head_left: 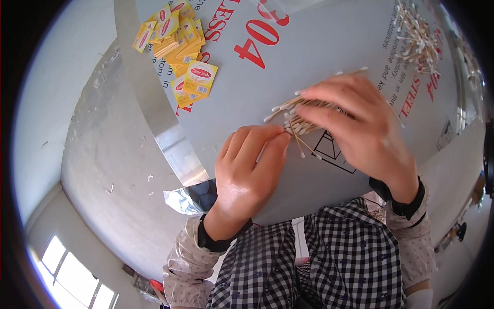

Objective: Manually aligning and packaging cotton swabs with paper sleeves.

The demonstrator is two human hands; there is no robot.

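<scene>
A: Right hand (360, 123) is lying flat, fingers spread wide, pressing down on a bundle of cotton swabs (303, 116) on the grey sheet-covered table (319, 46).

B: And the left hand (249, 165)?

A: It's curling in from seven o'clock, fingertips pinching at the bundle's near end. Whether it's actually gripping a swab, I can't tell.

B: Risks?

A: A few swabs are already poking loose at six o'clock. I'd guess uneven pressure could be fanning the bundle out.

B: Further out?

A: Yellow packets (177, 38) are lying at ten o'clock, a loose swab heap (419, 36) at two o'clock.
</scene>
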